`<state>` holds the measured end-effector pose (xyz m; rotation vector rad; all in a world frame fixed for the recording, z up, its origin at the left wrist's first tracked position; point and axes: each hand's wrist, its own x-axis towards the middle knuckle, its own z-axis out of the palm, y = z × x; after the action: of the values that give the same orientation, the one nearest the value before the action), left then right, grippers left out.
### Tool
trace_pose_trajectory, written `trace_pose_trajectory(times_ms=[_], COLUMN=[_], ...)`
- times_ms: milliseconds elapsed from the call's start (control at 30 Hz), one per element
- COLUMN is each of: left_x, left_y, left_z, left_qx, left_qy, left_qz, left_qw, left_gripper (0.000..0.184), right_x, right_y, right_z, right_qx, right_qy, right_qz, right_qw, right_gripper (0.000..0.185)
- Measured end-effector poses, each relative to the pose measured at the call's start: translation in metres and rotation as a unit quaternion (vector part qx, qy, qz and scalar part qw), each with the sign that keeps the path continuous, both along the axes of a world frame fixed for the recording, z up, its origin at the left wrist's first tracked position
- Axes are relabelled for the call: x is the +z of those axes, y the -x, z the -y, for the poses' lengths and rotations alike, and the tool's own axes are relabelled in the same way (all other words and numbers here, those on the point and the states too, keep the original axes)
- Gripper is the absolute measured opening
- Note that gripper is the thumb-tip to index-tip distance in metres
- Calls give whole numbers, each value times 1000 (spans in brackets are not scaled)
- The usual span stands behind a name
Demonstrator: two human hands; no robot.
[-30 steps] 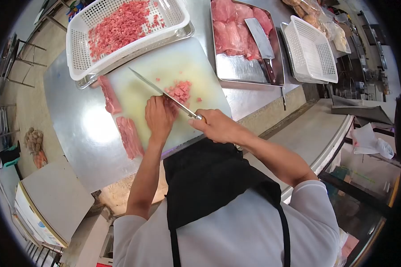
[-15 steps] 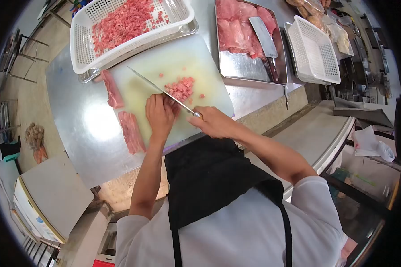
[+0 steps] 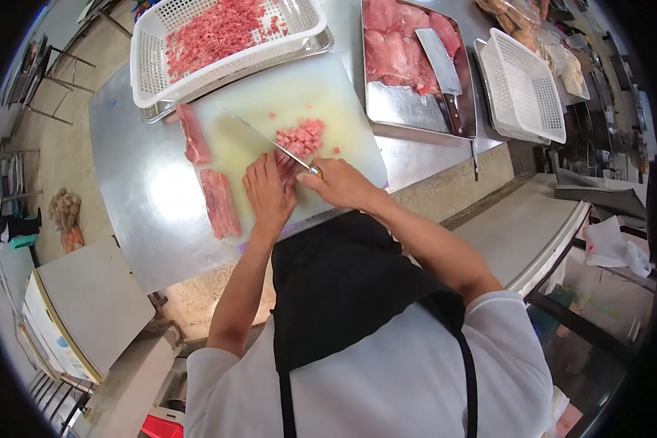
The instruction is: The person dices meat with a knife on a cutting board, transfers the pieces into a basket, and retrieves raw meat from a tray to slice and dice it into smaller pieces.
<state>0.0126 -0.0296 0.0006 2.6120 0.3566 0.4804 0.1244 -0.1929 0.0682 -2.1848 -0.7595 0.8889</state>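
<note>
My left hand (image 3: 269, 193) lies on the pale cutting board (image 3: 343, 95), its fingers closed around the near end of some meat strips (image 3: 287, 168). A long knife (image 3: 269, 139) is in my right hand (image 3: 343, 184), gripped by its handle. Its blade slants across the strips, with the tip pointing to the far left. Just beyond the blade sits a pile of diced meat (image 3: 301, 136), with a few loose cubes around it. Two larger pieces of meat, a far one (image 3: 193, 135) and a near one (image 3: 219, 204), lie along the board's left edge.
A white perforated basket (image 3: 226, 76) holding chopped meat stands behind the board. To the right, a metal tray (image 3: 394, 109) carries meat slabs and a cleaver (image 3: 438, 62). Another white basket (image 3: 529, 91) is further right. The steel table (image 3: 135, 212) extends left.
My left hand has drawn back slightly towards me, and more of the meat strips shows. The knife has shifted a little left across the board. The whole view has moved slightly.
</note>
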Motion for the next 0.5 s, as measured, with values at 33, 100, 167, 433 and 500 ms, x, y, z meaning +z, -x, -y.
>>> trace_pose_trajectory(times_ms=[33,100,167,433,500], left_x=[-1,-1,-1,13,7], left_y=[0,3,1,-9,-15], left_z=[0,-1,1,-18,-20], left_qx=[0,-2,6,4,19], left_qy=[-3,-6,-1,97,89], left_qz=[11,15,6,26,30], left_qw=[1000,1000,1000,995,995], left_gripper=[73,71,68,28,20], right_x=[-2,22,27,85,84], right_y=[-4,-12,-14,15,17], right_z=[-1,-2,12,38,39], right_qx=[-4,-60,-48,-33,-33], right_qy=[-11,19,19,35,44], right_qz=[16,-75,-24,-57,-64], right_qw=[1000,995,998,997,996], right_gripper=[52,53,53,51,50])
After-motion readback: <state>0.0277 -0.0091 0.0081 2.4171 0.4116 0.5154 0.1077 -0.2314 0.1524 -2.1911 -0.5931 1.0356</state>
